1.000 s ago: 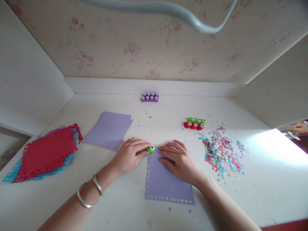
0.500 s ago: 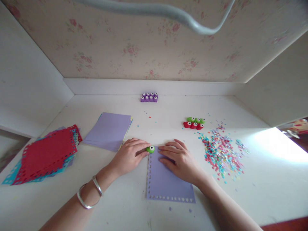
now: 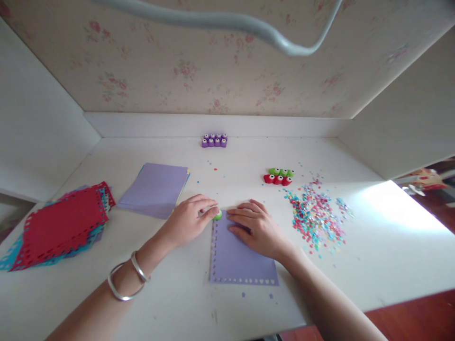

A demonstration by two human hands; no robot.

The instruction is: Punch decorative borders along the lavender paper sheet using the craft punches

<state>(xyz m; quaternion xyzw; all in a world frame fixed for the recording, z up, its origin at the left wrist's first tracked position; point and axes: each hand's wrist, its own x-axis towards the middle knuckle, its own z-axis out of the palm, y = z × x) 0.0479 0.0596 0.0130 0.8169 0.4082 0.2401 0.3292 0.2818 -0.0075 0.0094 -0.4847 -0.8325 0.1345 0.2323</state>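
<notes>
A purple sheet of paper (image 3: 241, 260) lies on the white table, with rows of small punched holes along its left and near edges. At its far left corner sits a small green craft punch (image 3: 218, 216). My left hand (image 3: 190, 219) grips that punch, its thumb over the top and hiding most of the white button. Resting flat on the upper part of the sheet is my right hand (image 3: 258, 229), fingers stretched out and pointing left. Two small purple cut-outs (image 3: 243, 294) lie just below the sheet's near edge.
Punched red and blue sheets (image 3: 66, 227) are piled at far left, beside a stack of purple paper (image 3: 154, 189). Purple punches (image 3: 214, 141) stand at the back; green and red punches (image 3: 279, 179) stand right of centre. Colourful confetti (image 3: 318, 218) lies right. A pale cable (image 3: 213, 19) crosses above.
The left thumb has moved from the punch's side onto its top, covering the star-marked button. The right hand stays on the sheet. The whole view has shifted slightly.
</notes>
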